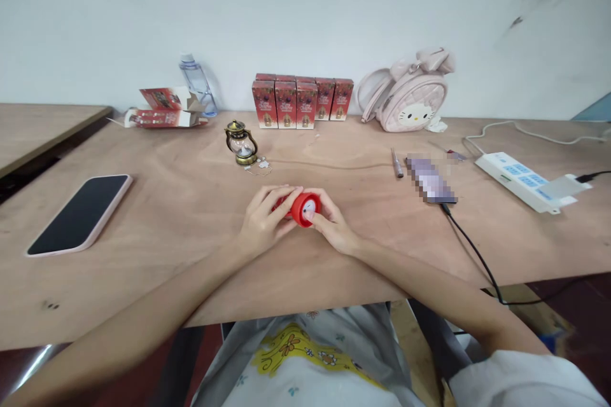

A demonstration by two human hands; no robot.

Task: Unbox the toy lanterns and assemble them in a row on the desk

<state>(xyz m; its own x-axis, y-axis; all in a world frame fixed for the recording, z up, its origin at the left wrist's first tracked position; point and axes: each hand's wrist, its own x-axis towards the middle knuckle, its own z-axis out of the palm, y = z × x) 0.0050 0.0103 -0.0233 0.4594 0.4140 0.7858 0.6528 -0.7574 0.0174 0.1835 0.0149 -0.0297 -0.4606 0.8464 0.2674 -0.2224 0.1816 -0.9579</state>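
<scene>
Near the front middle of the table, both hands hold what looks like a small red lantern [298, 210], lying on its side with its round base turned toward me. Inside the red rim sits a white disc with a small dark spot. My left hand [267, 219] is closed around the body, hiding most of it. My right hand [334, 222] grips the base from the right, its thumb pressed on the white disc. Beyond my hands stands a bronze-coloured lantern [242, 145] with a clear glass, upright. Small white bits and a thin chain [260, 168] lie beside it.
Red printed boxes [286, 105] stand by the wall, with an opened box [165, 116] and water bottle [198, 86] leftward. A pink bag [413, 102] leans behind. Around lie a phone [81, 215], screwdriver [397, 164], cabled blurred phone [430, 180] and power strip [520, 181].
</scene>
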